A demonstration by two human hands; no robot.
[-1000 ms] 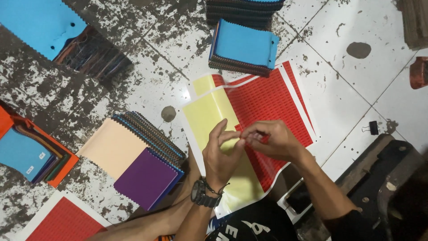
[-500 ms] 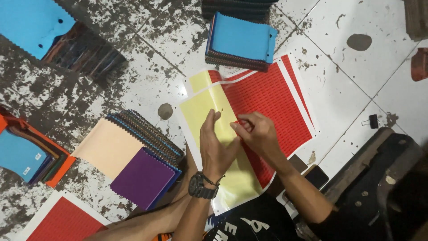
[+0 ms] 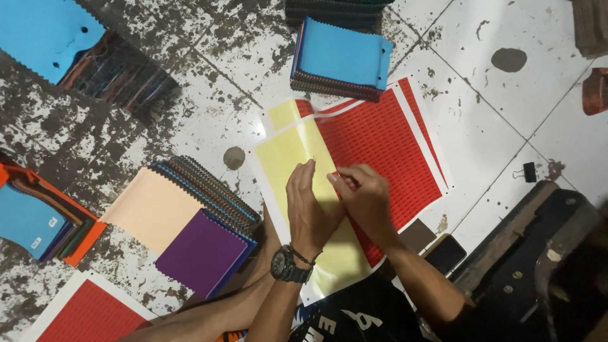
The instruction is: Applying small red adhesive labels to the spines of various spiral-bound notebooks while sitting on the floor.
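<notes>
White floor tiles [image 3: 481, 145], heavily worn and blotched with dark patches on the side away from the black machine frame [image 3: 538, 253], carry everything in view. Largest on the floor is the red sticker sheet [image 3: 386, 145], lying flat with its yellow backing sheet [image 3: 288, 155] exposed along one side. Stacks of fabric swatch books surround it: a blue-topped stack [image 3: 342, 57] touches the sheet's far edge, a fanned stack topped in peach and purple [image 3: 183, 221] lies just beside the yellow backing, and a second blue-topped stack [image 3: 44, 31] sits well apart at the far corner. A second red sheet [image 3: 82, 316] shows at the near edge. The person's left hand [image 3: 307, 206], with a black wristwatch [image 3: 286, 265] on the wrist, rests edge-on upon the yellow backing, fingers extended and close together, holding nothing that can be seen. The right hand [image 3: 364, 193] lies on the red sheet where red meets yellow, its fingers pinched together on a red strip [image 3: 345, 183]. A small black binder clip [image 3: 529, 171] lies apart on bare tile.
</notes>
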